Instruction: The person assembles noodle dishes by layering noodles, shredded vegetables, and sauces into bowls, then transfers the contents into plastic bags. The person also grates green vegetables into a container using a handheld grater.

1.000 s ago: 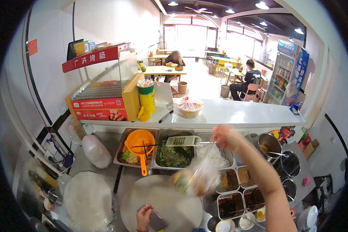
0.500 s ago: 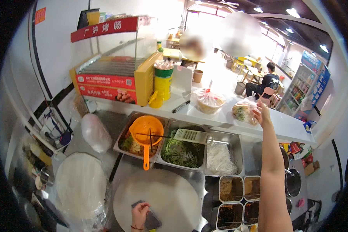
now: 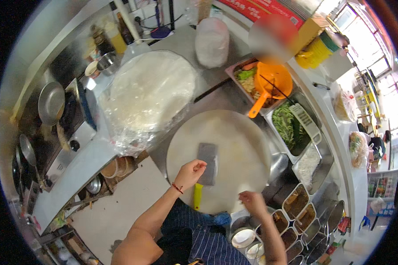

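A cleaver with a dark rectangular blade (image 3: 208, 164) and a yellow-green handle (image 3: 197, 197) lies flat on a large round board (image 3: 236, 145). My left hand (image 3: 191, 172) hovers at the blade's left edge, its fingers bent and pressed together; whatever they may hold is hidden. Over the board's near right edge, my right hand (image 3: 253, 203) is loosely bent, fingertips slightly apart and no object visible in it. To the board's right, an orange strainer (image 3: 276, 79) rests on a tray of fillings, and a grater (image 3: 306, 123) lies across a tray of shredded greens (image 3: 285, 126).
Left of the board, plastic wrap covers a pale round stack (image 3: 152, 90). A white noodle-like heap (image 3: 307, 165) fills another tray, with square sauce containers (image 3: 296, 201) nearer me. Bagged food (image 3: 359, 148) stands on the right counter. Pans (image 3: 51, 104) are at the far left.
My view has turned down and left. My right hand has drawn back from beside the bagged food on the counter to the board's near edge. My left hand stays by the cleaver.
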Demonstrator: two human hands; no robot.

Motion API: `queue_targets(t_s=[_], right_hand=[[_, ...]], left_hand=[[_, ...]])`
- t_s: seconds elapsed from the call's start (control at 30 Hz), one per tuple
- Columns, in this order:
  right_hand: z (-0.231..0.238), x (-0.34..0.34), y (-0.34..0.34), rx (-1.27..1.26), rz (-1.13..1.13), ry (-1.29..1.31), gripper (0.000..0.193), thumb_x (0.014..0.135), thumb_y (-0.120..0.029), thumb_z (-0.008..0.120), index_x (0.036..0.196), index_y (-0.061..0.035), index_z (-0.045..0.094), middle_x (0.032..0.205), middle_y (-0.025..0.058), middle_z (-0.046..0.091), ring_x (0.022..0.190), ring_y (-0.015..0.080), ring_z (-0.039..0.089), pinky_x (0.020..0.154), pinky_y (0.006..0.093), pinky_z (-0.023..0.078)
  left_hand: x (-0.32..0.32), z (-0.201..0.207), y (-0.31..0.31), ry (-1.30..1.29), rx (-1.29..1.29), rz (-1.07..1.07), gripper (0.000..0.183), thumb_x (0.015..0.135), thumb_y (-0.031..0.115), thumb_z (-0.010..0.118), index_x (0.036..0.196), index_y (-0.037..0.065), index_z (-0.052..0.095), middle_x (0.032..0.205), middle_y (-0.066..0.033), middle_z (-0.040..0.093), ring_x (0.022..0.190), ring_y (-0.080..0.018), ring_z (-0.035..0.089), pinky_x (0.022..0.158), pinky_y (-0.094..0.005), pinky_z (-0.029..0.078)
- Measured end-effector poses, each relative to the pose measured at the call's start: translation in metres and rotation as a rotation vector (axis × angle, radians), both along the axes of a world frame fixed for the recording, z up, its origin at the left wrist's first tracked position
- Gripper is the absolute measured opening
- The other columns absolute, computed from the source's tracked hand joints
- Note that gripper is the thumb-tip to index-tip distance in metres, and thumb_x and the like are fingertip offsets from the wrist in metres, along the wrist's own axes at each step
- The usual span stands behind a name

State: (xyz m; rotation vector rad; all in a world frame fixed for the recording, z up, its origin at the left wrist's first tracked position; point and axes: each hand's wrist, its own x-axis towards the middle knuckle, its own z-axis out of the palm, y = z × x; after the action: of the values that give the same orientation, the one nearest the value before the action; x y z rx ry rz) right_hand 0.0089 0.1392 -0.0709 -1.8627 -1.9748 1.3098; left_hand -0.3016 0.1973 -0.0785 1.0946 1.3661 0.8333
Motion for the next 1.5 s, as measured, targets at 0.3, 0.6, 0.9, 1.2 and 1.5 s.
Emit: queue_targets(t_s=[0.3,0.6,0.9,1.2,1.5], right_hand=[[-0.031,-0.169,-0.06,0.086,0.01,-0.237,0.042,0.076,-0.041,0.068,0.076,0.0006,0.063,0.07,0.021,0.064,0.064,0.0375,0.063,0.061,0.044,0.051],[-0.051,-0.207,-0.045,0.193,-0.282,-0.055,0.038,0.079,-0.035,0.068,0.083,0.0022,0.059,0.074,0.0214,0.064,0.066,0.0369,0.063,0.062,0.0441,0.051],[-0.017,-0.147,-0.098,0.117,-0.863,0.259,0.02,0.088,-0.013,0.059,0.094,0.0055,0.058,0.079,0.012,0.065,0.072,0.0165,0.065,0.062,0.0276,0.053],[-0.01,-0.138,-0.261,0.07,-1.595,0.4,0.016,0.086,-0.01,0.058,0.091,0.0053,0.062,0.08,0.0114,0.067,0.069,0.0143,0.064,0.062,0.0263,0.052],[0.016,-0.145,-0.285,0.176,-1.228,0.057,0.019,0.083,-0.013,0.06,0.093,0.0024,0.061,0.084,0.0183,0.066,0.078,0.0295,0.065,0.07,0.0362,0.051]], left_hand=[[-0.075,0.006,-0.011,0.234,0.097,0.097,0.02,0.087,0.016,0.06,0.101,0.002,0.062,0.09,-0.009,0.066,0.077,-0.0151,0.063,0.07,-0.0277,0.05],[-0.01,0.013,0.075,0.206,0.422,-0.109,0.015,0.082,0.007,0.058,0.095,0.002,0.062,0.085,-0.011,0.064,0.075,-0.0234,0.063,0.069,-0.0324,0.05],[0.141,-0.081,0.14,0.838,0.48,-0.527,0.019,0.079,0.004,0.054,0.096,-0.002,0.06,0.105,-0.0239,0.057,0.097,-0.0346,0.058,0.083,-0.044,0.048],[0.155,-0.078,0.153,0.83,0.651,-0.804,0.01,0.071,0.013,0.065,0.073,0.003,0.065,0.075,-0.0168,0.064,0.079,-0.033,0.063,0.073,-0.0418,0.052],[0.27,0.157,0.196,0.416,0.957,-0.593,0.046,0.087,0.021,0.057,0.124,-0.004,0.048,0.13,-0.022,0.047,0.116,-0.0323,0.05,0.095,-0.0367,0.042]])
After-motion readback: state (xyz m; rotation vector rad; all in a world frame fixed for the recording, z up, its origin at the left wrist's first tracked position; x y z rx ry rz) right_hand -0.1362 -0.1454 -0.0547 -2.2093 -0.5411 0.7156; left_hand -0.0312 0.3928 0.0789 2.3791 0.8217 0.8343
